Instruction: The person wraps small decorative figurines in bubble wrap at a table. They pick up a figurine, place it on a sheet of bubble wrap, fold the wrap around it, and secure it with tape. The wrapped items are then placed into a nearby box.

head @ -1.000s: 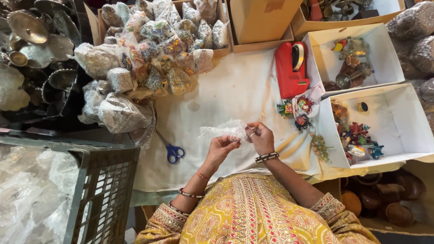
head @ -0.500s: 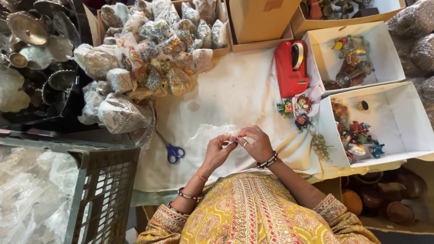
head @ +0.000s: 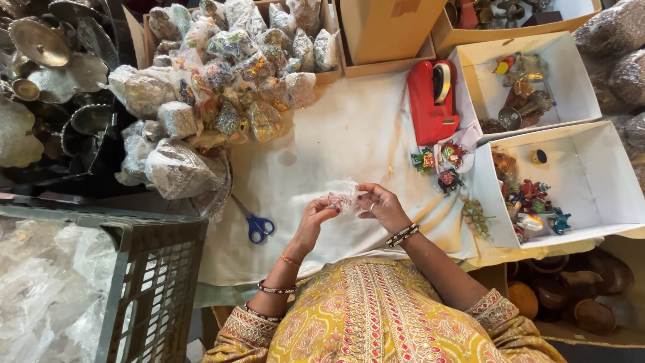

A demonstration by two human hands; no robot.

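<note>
Both hands have drifted slightly toward nine o'clock: left hand (head: 316, 218) and right hand (head: 381, 205) pinch the clear packet (head: 344, 195) between them, at twelve o'clock from the left fingertips, its length lying three-to-nine.

A white, faintly stained cloth (head: 349, 141) covers the worktop under even, soft light. At the near left stands a dark grey plastic lattice crate (head: 158, 282). Open white cardboard boxes (head: 605, 175) line the right side, with brown cardboard cartons (head: 386, 33) along the far edge. Dull silver metal dishes (head: 47, 74) crowd the far left corner.
</note>
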